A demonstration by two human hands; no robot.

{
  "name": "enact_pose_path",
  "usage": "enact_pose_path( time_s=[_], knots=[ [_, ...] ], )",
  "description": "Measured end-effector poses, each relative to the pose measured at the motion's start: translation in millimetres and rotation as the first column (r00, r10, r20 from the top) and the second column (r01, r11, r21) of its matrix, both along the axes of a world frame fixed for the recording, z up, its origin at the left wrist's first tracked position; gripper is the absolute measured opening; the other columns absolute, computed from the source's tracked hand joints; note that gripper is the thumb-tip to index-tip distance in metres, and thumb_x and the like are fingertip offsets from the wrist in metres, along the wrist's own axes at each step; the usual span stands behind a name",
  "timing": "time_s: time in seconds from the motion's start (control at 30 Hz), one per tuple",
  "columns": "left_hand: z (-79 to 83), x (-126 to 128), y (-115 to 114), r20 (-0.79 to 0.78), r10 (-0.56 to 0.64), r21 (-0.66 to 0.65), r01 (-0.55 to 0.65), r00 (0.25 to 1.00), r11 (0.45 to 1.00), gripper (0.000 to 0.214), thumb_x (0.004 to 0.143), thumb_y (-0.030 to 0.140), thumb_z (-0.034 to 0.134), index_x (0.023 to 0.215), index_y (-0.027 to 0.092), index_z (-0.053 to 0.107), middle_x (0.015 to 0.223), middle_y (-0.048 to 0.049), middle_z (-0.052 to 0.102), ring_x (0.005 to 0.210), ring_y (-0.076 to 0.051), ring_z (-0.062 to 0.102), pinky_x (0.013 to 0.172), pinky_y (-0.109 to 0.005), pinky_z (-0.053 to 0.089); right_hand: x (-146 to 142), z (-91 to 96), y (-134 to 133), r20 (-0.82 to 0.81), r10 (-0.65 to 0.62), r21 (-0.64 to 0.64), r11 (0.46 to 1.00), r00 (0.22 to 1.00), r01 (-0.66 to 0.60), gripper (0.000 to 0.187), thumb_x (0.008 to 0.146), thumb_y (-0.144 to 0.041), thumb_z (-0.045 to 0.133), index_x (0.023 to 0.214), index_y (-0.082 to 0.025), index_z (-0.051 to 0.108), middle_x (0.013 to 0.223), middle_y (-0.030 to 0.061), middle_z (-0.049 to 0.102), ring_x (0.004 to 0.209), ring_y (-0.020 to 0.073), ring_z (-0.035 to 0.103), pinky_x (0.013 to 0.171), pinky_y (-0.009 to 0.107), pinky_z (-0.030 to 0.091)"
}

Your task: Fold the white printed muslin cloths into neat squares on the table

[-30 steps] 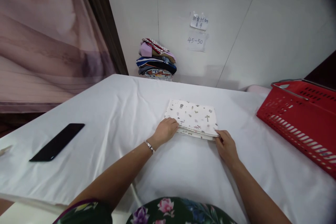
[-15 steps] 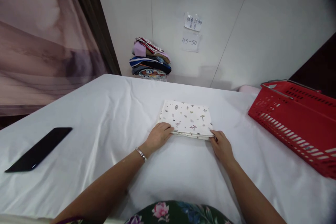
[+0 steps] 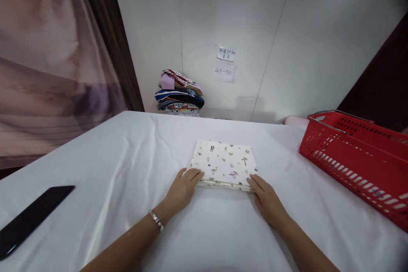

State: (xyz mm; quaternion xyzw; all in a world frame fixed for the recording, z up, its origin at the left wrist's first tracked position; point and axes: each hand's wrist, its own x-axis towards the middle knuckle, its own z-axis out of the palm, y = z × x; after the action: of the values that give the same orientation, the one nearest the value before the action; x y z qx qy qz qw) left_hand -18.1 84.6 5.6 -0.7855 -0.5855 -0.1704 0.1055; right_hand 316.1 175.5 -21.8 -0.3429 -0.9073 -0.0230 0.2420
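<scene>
A folded white cloth (image 3: 225, 162) printed with small palm trees and animals lies flat in the middle of the table, its stacked layers showing along the near edge. My left hand (image 3: 183, 189) rests at the cloth's near left corner, palm down, fingers stretched out onto it. At the near right corner, the fingertips of my right hand (image 3: 269, 199) lie on the top layer, straight and not gripping; its thumb is tucked low beside the edge, partly hidden. A silver bracelet (image 3: 156, 219) circles my left wrist.
A white sheet (image 3: 219, 229) covers the table. On the right stands a red plastic basket (image 3: 353, 157) with a metal handle. A dark flat slab (image 3: 32, 219) lies at the left. Behind the far edge is a stack of folded fabrics (image 3: 180, 93) against the wall.
Both hands have let go of the cloth's near corners, and their fingers now lie flatter on it. The view has tilted up, so everything sits lower in the picture.
</scene>
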Motion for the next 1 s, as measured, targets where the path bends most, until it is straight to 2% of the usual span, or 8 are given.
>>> enact_pose_path(
  time_s=[0.17, 0.33, 0.47, 0.7, 0.8, 0.87, 0.93, 1.0],
  knots=[
    [-0.8, 2.2, 8.2, -0.042, -0.004, 0.012, 0.005, 0.999, 1.0, 0.056, 0.075, -0.005, 0.032, 0.122, 0.02, 0.05, 0.115, -0.0081, 0.059, 0.109, -0.018, 0.051, 0.103, -0.044, 0.029, -0.9, -1.4, 6.9, 0.106, -0.03, 0.008, 1.0, 0.994, 0.029, 0.059, 0.078, -0.001, 0.034, 0.132, -0.024, 0.044, 0.132, 0.0086, 0.05, 0.121, 0.0221, 0.045, 0.092, 0.041, 0.043],
    [6.2, 4.8, 11.6, -0.061, -0.042, 0.041, 0.044, 0.997, 0.998, 0.05, 0.076, -0.003, 0.035, 0.118, 0.017, 0.052, 0.107, -0.009, 0.062, 0.102, -0.019, 0.054, 0.101, -0.045, 0.032, -3.1, 13.5, 19.3, 0.124, 0.055, 0.051, 0.997, 0.991, -0.061, 0.05, 0.079, -0.004, 0.037, 0.125, -0.02, 0.051, 0.121, 0.0111, 0.058, 0.108, 0.0232, 0.054, 0.086, 0.04, 0.044],
    [12.9, 16.8, -3.3, -0.055, -0.08, 0.051, 0.083, 0.995, 0.995, 0.051, 0.077, -0.003, 0.033, 0.12, 0.019, 0.05, 0.106, -0.007, 0.062, 0.098, -0.018, 0.056, 0.102, -0.048, 0.031, 10.5, 25.6, 24.2, 0.096, 0.097, 0.077, 0.992, 0.991, -0.104, 0.047, 0.077, -0.005, 0.038, 0.118, -0.02, 0.056, 0.109, 0.0094, 0.064, 0.093, 0.0225, 0.06, 0.082, 0.041, 0.046],
    [10.4, 30.1, -35.9, 0.05, -0.142, -0.019, 0.144, 0.989, 0.989, 0.043, 0.08, 0.007, 0.042, 0.119, 0.022, 0.051, 0.112, -0.0063, 0.062, 0.104, -0.019, 0.055, 0.101, -0.046, 0.035, 41.3, 22.4, -5.3, 0.089, 0.104, -0.026, 0.994, 0.991, -0.102, 0.053, 0.076, -0.005, 0.038, 0.123, -0.024, 0.053, 0.123, 0.0103, 0.057, 0.112, 0.0235, 0.053, 0.093, 0.047, 0.041],
    [33.1, 33.6, -23.2, 0.169, -0.147, -0.043, 0.156, 0.975, 0.987, 0.03, 0.083, 0.028, 0.05, 0.112, 0.023, 0.056, 0.107, -0.0053, 0.064, 0.098, -0.019, 0.058, 0.099, -0.046, 0.036, 28.6, 43.3, -6.4, 0.08, 0.091, -0.17, 0.983, 0.993, -0.076, 0.054, 0.076, -0.009, 0.04, 0.126, -0.026, 0.05, 0.129, 0.0074, 0.053, 0.117, 0.0227, 0.049, 0.099, 0.047, 0.037],
    [46.9, 37.8, -3.2, 0.208, -0.133, 0.033, 0.129, 0.969, 0.991, 0.029, 0.085, 0.035, 0.049, 0.109, 0.022, 0.058, 0.111, -0.0071, 0.063, 0.104, -0.021, 0.056, 0.098, -0.046, 0.037, 7.8, 60.5, 3.4, 0.027, 0.067, -0.239, 0.969, 0.997, -0.059, 0.048, 0.082, -0.018, 0.042, 0.128, -0.025, 0.049, 0.134, 0.007, 0.048, 0.123, 0.0229, 0.044, 0.101, 0.044, 0.037],
    [50.1, 42.0, 20.5, 0.197, -0.078, 0.07, 0.065, 0.977, 0.995, 0.032, 0.087, 0.037, 0.047, 0.112, 0.02, 0.057, 0.122, -0.0098, 0.057, 0.117, -0.023, 0.048, 0.1, -0.046, 0.035, -18.9, 72.1, 20.7, -0.02, 0.022, -0.294, 0.955, 1.0, -0.027, 0.046, 0.086, -0.03, 0.041, 0.131, -0.022, 0.047, 0.14, 0.0075, 0.041, 0.13, 0.0229, 0.035, 0.104, 0.042, 0.033],
    [40.2, 44.3, 41.1, 0.157, 0.045, 0.053, -0.054, 0.987, 0.997, 0.039, 0.086, 0.039, 0.046, 0.119, 0.018, 0.053, 0.132, -0.0127, 0.048, 0.126, -0.027, 0.039, 0.102, -0.048, 0.032, -44.8, 73.9, 42.8, -0.029, -0.022, -0.343, 0.939, 0.999, 0.01, 0.05, 0.088, -0.039, 0.037, 0.134, -0.02, 0.041, 0.146, 0.0073, 0.03, 0.134, 0.0224, 0.026, 0.106, 0.041, 0.029]
  ],
)
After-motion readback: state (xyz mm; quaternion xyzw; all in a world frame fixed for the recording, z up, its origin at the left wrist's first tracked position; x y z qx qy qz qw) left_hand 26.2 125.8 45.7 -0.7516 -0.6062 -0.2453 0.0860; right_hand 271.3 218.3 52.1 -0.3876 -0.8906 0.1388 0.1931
